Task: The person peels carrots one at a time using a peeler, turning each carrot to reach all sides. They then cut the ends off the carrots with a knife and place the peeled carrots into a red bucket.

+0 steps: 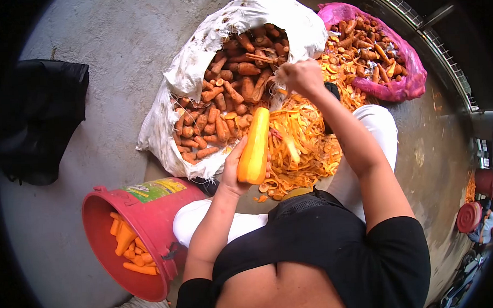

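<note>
My left hand is wrapped round the lower part of a large peeled carrot, smooth and bright orange, its narrow end pointing up and away from me. Up and to the right, my right hand is closed, in front of the edge of the white sack; what it holds, if anything, is blurred and hidden. Below and between the hands lies a heap of orange peelings. Unpeeled carrots spill from the open white sack just beyond my left hand.
A pink sack of carrot pieces and scraps stands at the far right. At my left, a red bucket lies tilted with peeled carrots inside. Black cloth or plastic is at the far left. A person is at the right edge.
</note>
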`<state>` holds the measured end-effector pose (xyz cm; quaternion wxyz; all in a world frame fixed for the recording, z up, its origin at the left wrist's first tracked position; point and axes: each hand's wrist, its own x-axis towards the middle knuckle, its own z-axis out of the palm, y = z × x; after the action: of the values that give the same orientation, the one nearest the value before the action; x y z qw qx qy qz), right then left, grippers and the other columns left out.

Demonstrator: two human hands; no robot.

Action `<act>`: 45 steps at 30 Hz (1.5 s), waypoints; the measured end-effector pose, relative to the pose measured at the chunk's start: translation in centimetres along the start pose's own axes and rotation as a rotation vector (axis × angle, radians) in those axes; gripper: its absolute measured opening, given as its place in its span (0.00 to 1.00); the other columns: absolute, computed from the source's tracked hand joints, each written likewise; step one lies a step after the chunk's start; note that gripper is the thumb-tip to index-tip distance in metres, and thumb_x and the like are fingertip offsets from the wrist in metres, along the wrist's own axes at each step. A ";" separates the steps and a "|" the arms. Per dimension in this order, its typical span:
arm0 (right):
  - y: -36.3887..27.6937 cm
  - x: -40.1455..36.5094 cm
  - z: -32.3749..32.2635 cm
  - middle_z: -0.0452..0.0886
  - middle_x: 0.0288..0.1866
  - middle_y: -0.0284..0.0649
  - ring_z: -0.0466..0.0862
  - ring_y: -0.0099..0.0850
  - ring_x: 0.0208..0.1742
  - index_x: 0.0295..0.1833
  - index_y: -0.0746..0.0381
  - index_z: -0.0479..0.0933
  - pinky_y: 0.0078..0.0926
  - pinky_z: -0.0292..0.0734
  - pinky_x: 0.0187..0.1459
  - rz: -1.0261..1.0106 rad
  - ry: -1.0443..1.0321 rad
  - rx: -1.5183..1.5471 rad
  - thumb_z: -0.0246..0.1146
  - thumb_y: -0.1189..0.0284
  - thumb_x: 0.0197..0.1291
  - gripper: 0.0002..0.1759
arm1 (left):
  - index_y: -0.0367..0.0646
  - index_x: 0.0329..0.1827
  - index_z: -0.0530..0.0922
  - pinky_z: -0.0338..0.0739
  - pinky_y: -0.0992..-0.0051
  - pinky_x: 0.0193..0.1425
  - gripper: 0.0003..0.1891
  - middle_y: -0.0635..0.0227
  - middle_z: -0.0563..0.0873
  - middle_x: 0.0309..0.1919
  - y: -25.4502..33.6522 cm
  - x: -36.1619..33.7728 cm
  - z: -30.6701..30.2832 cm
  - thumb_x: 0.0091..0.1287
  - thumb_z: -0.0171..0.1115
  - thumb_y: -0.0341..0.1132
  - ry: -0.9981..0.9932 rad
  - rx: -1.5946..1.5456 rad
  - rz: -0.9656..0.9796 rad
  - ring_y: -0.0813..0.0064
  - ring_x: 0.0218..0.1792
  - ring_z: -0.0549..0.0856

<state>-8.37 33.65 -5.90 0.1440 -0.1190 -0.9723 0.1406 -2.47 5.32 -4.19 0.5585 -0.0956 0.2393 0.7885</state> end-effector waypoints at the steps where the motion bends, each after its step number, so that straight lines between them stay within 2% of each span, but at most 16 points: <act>1: 1.1 0.3 -0.4 0.81 0.17 0.35 0.80 0.32 0.17 0.24 0.55 0.83 0.31 0.76 0.27 0.067 0.006 -0.114 0.57 0.56 0.61 0.19 | 0.41 0.67 0.66 0.84 0.68 0.33 0.29 0.57 0.82 0.37 0.0 -0.1 0.1 0.74 0.44 0.56 -0.069 -0.011 -0.012 0.67 0.31 0.86; 3: 1.5 0.3 -0.6 0.82 0.17 0.29 0.81 0.24 0.18 0.31 0.46 0.87 0.28 0.75 0.25 0.232 0.045 -0.007 0.52 0.55 0.65 0.20 | 0.41 0.71 0.62 0.84 0.68 0.34 0.31 0.56 0.81 0.37 0.4 -0.2 0.4 0.75 0.40 0.56 -0.128 -0.054 -0.011 0.66 0.30 0.85; 5: -1.2 0.0 -2.9 0.82 0.17 0.29 0.80 0.23 0.17 0.34 0.48 0.88 0.25 0.74 0.22 0.318 -0.120 0.242 0.52 0.54 0.65 0.20 | 0.41 0.72 0.60 0.83 0.68 0.34 0.32 0.56 0.81 0.37 0.6 0.0 0.4 0.75 0.40 0.55 -0.137 -0.085 0.015 0.67 0.30 0.84; 7: -4.2 -1.4 -4.7 0.82 0.17 0.34 0.80 0.23 0.17 0.26 0.58 0.84 0.26 0.72 0.21 0.247 -0.169 0.511 0.56 0.61 0.63 0.19 | 0.40 0.70 0.62 0.83 0.68 0.34 0.32 0.55 0.81 0.37 0.8 0.2 0.6 0.75 0.40 0.56 -0.150 -0.132 0.017 0.66 0.30 0.83; 13: -9.1 -6.4 -5.1 0.72 0.12 0.35 0.74 0.30 0.15 0.15 0.55 0.75 0.31 0.66 0.23 -0.570 0.028 0.508 0.63 0.66 0.55 0.16 | 0.44 0.64 0.70 0.82 0.65 0.38 0.28 0.58 0.82 0.46 0.6 0.3 0.9 0.75 0.40 0.56 0.041 -0.135 0.096 0.63 0.39 0.84; 15: -10.1 -7.5 -4.9 0.69 0.13 0.35 0.72 0.33 0.17 0.16 0.54 0.74 0.34 0.64 0.24 -0.627 0.039 0.548 0.66 0.65 0.49 0.13 | 0.46 0.61 0.72 0.83 0.62 0.45 0.25 0.60 0.82 0.50 0.5 0.2 1.2 0.75 0.41 0.55 0.117 -0.169 0.097 0.62 0.46 0.84; 20: -9.5 -6.7 -4.6 0.68 0.12 0.35 0.73 0.34 0.16 0.17 0.54 0.77 0.33 0.64 0.22 -0.636 0.067 0.526 0.65 0.65 0.49 0.11 | 0.45 0.63 0.71 0.82 0.64 0.47 0.25 0.61 0.83 0.47 0.2 0.7 -0.6 0.75 0.43 0.53 -0.003 -0.167 0.081 0.65 0.45 0.84; 23: -7.3 -4.6 -2.6 0.71 0.11 0.35 0.73 0.31 0.13 0.17 0.54 0.78 0.30 0.64 0.19 -0.431 0.159 0.518 0.62 0.65 0.53 0.14 | 0.42 0.67 0.67 0.84 0.71 0.40 0.27 0.59 0.83 0.39 0.6 0.7 -0.9 0.76 0.41 0.52 -0.184 -0.047 0.030 0.69 0.37 0.85; 25: -4.1 -2.1 -1.2 0.74 0.11 0.35 0.73 0.29 0.12 0.18 0.53 0.80 0.31 0.68 0.18 -0.194 0.175 0.460 0.59 0.63 0.57 0.16 | 0.40 0.69 0.64 0.82 0.75 0.30 0.30 0.57 0.80 0.31 0.1 0.0 0.8 0.75 0.40 0.55 -0.109 0.020 0.030 0.70 0.28 0.83; 27: -0.5 0.2 -3.1 0.77 0.13 0.33 0.76 0.29 0.13 0.22 0.53 0.83 0.32 0.72 0.21 0.015 0.011 -0.109 0.56 0.59 0.60 0.18 | 0.39 0.68 0.64 0.81 0.72 0.23 0.32 0.57 0.79 0.30 -0.4 -0.1 1.2 0.74 0.39 0.58 -0.148 0.054 0.037 0.68 0.24 0.83; 29: 2.0 0.9 -3.7 0.83 0.19 0.35 0.84 0.32 0.21 0.28 0.48 0.86 0.35 0.78 0.30 0.302 -0.005 0.015 0.53 0.55 0.63 0.20 | 0.38 0.70 0.61 0.84 0.67 0.31 0.33 0.56 0.79 0.31 -0.3 -0.3 1.1 0.75 0.37 0.57 -0.200 0.021 0.019 0.66 0.27 0.83; 32: 0.9 0.3 -4.5 0.83 0.19 0.36 0.84 0.33 0.22 0.28 0.50 0.86 0.33 0.78 0.30 0.266 0.080 -0.026 0.54 0.54 0.62 0.20 | 0.37 0.68 0.63 0.84 0.64 0.40 0.32 0.56 0.80 0.35 -0.3 -0.3 1.4 0.75 0.39 0.56 -0.089 0.000 0.063 0.64 0.33 0.84; 35: -1.3 -0.3 -4.7 0.83 0.21 0.41 0.85 0.40 0.26 0.32 0.53 0.87 0.37 0.79 0.34 0.283 -0.057 0.277 0.55 0.52 0.59 0.20 | 0.39 0.66 0.66 0.82 0.64 0.45 0.29 0.56 0.80 0.39 0.2 -0.3 2.5 0.74 0.45 0.54 0.120 0.010 0.104 0.62 0.38 0.85; 37: -2.1 -0.4 -5.1 0.79 0.16 0.34 0.77 0.21 0.19 0.29 0.62 0.84 0.24 0.72 0.26 0.223 -0.132 0.448 0.58 0.56 0.65 0.22 | 0.38 0.64 0.67 0.83 0.61 0.44 0.27 0.55 0.79 0.40 0.4 -0.4 2.8 0.73 0.49 0.52 0.169 -0.001 0.128 0.60 0.39 0.84; 40: -2.5 -0.6 -5.1 0.76 0.14 0.31 0.74 0.18 0.16 0.25 0.66 0.80 0.21 0.68 0.21 0.151 -0.191 0.626 0.59 0.61 0.66 0.21 | 0.38 0.62 0.68 0.83 0.63 0.43 0.26 0.57 0.78 0.41 0.3 -0.2 0.2 0.72 0.54 0.50 -0.038 0.040 0.141 0.61 0.38 0.84; 45: -4.3 -2.5 -5.4 0.75 0.12 0.30 0.76 0.16 0.14 0.19 0.64 0.77 0.19 0.66 0.15 -0.033 -0.110 0.704 0.61 0.65 0.66 0.22 | 0.41 0.60 0.68 0.84 0.69 0.36 0.27 0.58 0.79 0.38 0.3 -0.6 0.8 0.73 0.49 0.56 -0.056 0.115 0.186 0.65 0.33 0.85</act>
<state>-5.16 30.27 -0.19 0.1260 -0.0388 -0.8723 0.4710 -2.48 5.12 -3.18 0.4937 -0.0188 0.2765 0.8243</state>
